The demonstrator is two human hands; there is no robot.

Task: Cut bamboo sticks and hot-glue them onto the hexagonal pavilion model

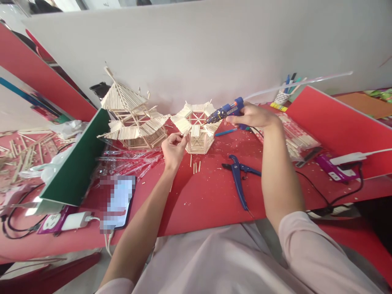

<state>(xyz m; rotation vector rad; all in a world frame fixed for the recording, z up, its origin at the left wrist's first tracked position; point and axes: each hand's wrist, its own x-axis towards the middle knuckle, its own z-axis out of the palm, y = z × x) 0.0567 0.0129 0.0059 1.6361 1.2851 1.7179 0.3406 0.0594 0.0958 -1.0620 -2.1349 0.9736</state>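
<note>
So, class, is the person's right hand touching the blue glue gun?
Touching: the head view shows the right hand closed around the handle of the glue gun.

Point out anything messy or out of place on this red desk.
Pale wood chips are strewn across the red desk, thickest around the blue cutters. Three short sticks lie loose before the small stick model, where the right hand aims a glue gun. Nothing looks broken.

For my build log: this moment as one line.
right hand: holds glue gun, aimed at model house | left hand: touching model house
</note>
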